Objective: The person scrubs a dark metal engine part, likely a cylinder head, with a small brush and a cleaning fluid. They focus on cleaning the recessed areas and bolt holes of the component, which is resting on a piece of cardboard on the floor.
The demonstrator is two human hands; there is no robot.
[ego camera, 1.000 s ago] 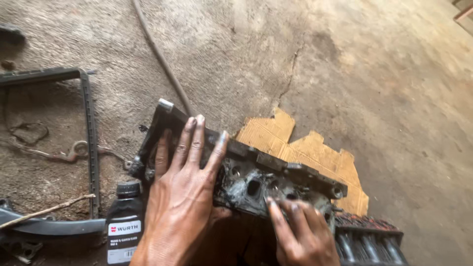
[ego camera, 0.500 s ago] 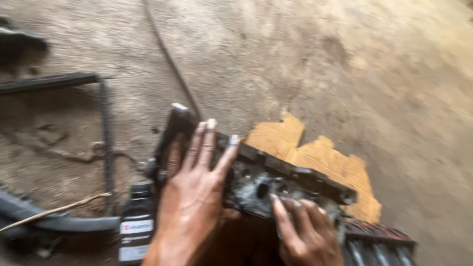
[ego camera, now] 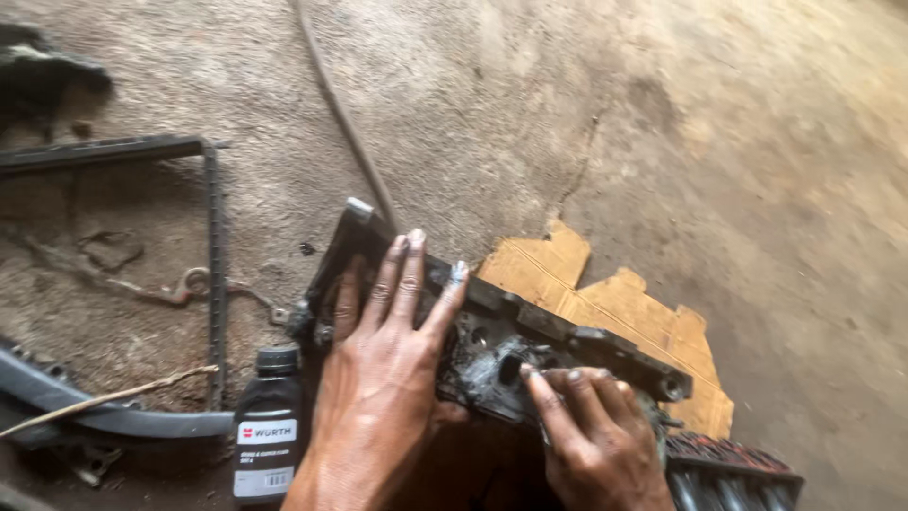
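Left hand point(ego camera: 383, 378) spread flat, fingers open, pinning greasy metal engine part point(ego camera: 492, 345) on cardboard point(ego camera: 605, 303), prob. for steadying; right hand point(ego camera: 596, 440) fingertips pressing its face, gripping nothing.

Right hand point(ego camera: 596, 440) fingers crept slightly along the engine part point(ego camera: 530, 350).

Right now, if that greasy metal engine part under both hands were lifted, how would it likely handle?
The engine part looks like thick cast metal, so probably heavy and rigid. Its surface appears oily, so likely slippery. The left hand lies flat on it; the right hand touches its face.
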